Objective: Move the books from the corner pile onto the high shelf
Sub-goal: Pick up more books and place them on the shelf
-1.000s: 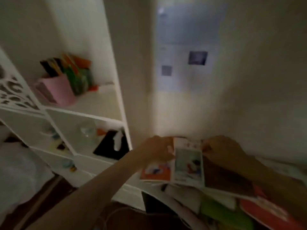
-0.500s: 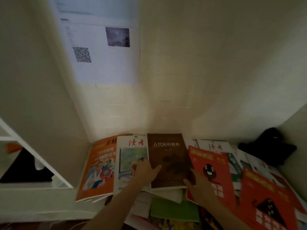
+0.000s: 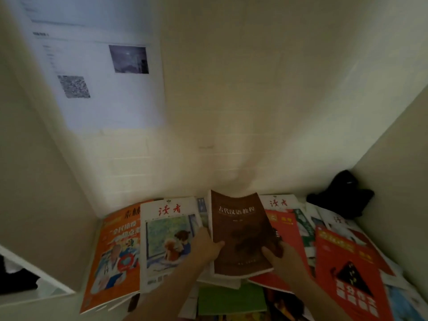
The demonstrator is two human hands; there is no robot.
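Books lie fanned across the corner pile, covers up, likely spread so one can be picked; from the left, an orange magazine (image 3: 115,246), then a white one (image 3: 169,230); the left hand (image 3: 205,247) curls on the brown book (image 3: 240,230), thumb on its cover; the right hand (image 3: 283,259) pinches its other edge, fingers closed; it sits tilted, probably mid-lift; a red book (image 3: 347,269) lies right.
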